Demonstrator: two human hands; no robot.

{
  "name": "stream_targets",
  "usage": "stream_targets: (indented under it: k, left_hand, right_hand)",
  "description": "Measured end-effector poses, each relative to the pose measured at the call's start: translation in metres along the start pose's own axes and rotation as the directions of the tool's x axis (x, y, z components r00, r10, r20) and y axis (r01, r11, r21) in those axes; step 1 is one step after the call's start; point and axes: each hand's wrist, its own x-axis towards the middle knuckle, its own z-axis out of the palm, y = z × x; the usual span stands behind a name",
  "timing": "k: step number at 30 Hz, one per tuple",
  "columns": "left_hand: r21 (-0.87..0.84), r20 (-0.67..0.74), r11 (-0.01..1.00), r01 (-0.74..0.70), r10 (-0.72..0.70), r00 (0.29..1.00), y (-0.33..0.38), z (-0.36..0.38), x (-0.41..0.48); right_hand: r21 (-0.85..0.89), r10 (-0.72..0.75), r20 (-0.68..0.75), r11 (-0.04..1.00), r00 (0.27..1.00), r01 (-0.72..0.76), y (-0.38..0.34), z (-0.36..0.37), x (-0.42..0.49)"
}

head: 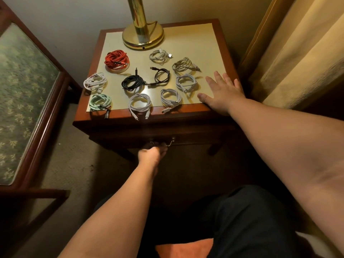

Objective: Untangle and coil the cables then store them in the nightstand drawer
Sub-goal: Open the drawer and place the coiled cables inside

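Ten coiled cables (131, 83), red, black, white and mint, lay atop the dark wooden nightstand (223, 51). Left hand (153, 152) gripped its metal drawer handle (169, 143), fingers curled; right hand (221, 92) rested flat on its right front corner, fingers spread.

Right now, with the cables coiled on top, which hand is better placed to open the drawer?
Left. The left hand grips the drawer handle, while the right hand lies flat on the nightstand top, well away from the handle.
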Motion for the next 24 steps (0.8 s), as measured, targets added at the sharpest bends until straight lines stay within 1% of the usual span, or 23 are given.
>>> stream_targets:
  k: [2,4,5,6,8,9,10,11,12,13,14,15,16,17,18,19,20,22,24]
  left_hand:
    - [0.005,-0.045,1.0,-0.016,0.016,0.999,-0.012,-0.011,-0.007]
    - [0.03,-0.072,0.999,-0.016,0.019,0.997,-0.019,-0.019,-0.011]
    - [0.068,-0.084,0.998,-0.006,0.012,0.996,-0.022,-0.022,-0.013]
    - [0.105,-0.09,0.994,-0.003,0.013,0.996,-0.023,-0.023,-0.016]
    - [0.203,-0.086,0.978,-0.043,0.061,0.994,-0.024,-0.028,-0.025]
    - [0.29,-0.073,0.952,-0.094,0.121,0.99,-0.024,-0.03,-0.027]
    - [0.391,-0.042,0.906,-0.159,0.191,0.981,-0.022,-0.034,-0.028]
    - [0.491,0.003,0.844,-0.218,0.249,0.969,-0.021,-0.04,-0.027]
    - [0.584,0.043,0.767,-0.267,0.299,0.953,-0.019,-0.046,-0.028]
    - [0.674,0.073,0.671,-0.31,0.357,0.931,-0.015,-0.054,-0.032]
    - [0.75,0.104,0.553,-0.364,0.445,0.89,-0.01,-0.063,-0.036]
    - [0.808,0.152,0.404,-0.429,0.561,0.814,-0.004,-0.073,-0.039]
    - [0.832,0.213,0.253,-0.493,0.675,0.706,0.003,-0.084,-0.042]
    - [0.828,0.277,0.121,-0.547,0.76,0.588,0.012,-0.094,-0.044]
    - [0.814,0.335,0.012,-0.581,0.807,0.486,0.02,-0.103,-0.045]
    - [0.805,0.387,-0.076,-0.588,0.819,0.424,0.029,-0.109,-0.042]
    - [0.808,0.429,-0.139,-0.572,0.805,0.409,0.038,-0.114,-0.039]
    - [0.834,0.482,-0.23,-0.501,0.747,0.459,0.054,-0.117,-0.032]
    - [0.825,0.542,-0.321,-0.465,0.68,0.493,0.067,-0.116,-0.027]
  right_hand:
    - [0.063,-0.006,-0.014,0.998,1.0,0.007,-0.002,0.0,-0.012]
    - [0.175,-0.022,-0.111,0.984,0.994,0.042,-0.004,0.0,-0.028]
    - [0.21,-0.04,-0.189,0.974,0.981,0.081,-0.006,0.002,-0.039]
    - [0.212,-0.072,-0.293,0.967,0.953,0.138,-0.008,0.006,-0.051]
    - [0.168,-0.166,-0.502,0.944,0.849,0.284,-0.013,0.016,-0.076]
    - [0.15,-0.21,-0.558,0.926,0.803,0.347,-0.015,0.022,-0.088]
    - [0.143,-0.249,-0.562,0.91,0.789,0.389,-0.017,0.028,-0.099]
    - [0.148,-0.28,-0.518,0.902,0.808,0.407,-0.019,0.036,-0.108]
    - [0.158,-0.295,-0.446,0.903,0.845,0.399,-0.021,0.042,-0.117]
    - [0.167,-0.292,-0.36,0.914,0.886,0.369,-0.023,0.049,-0.124]
    - [0.172,-0.269,-0.279,0.931,0.922,0.323,-0.025,0.056,-0.131]
    - [0.172,-0.234,-0.221,0.946,0.947,0.274,-0.026,0.061,-0.135]
    - [0.17,-0.202,-0.19,0.957,0.961,0.235,-0.027,0.065,-0.138]
    - [0.172,-0.177,-0.175,0.963,0.969,0.207,-0.029,0.067,-0.139]
    - [0.17,-0.158,-0.162,0.968,0.974,0.185,-0.031,0.068,-0.138]
    - [0.151,-0.143,-0.134,0.975,0.981,0.163,-0.034,0.067,-0.134]
    - [0.108,-0.133,-0.091,0.984,0.987,0.142,-0.037,0.066,-0.13]
    - [0.008,-0.108,0.008,0.994,0.994,0.108,-0.046,0.064,-0.119]
    - [-0.038,-0.08,0.088,0.996,0.993,0.083,-0.054,0.061,-0.108]
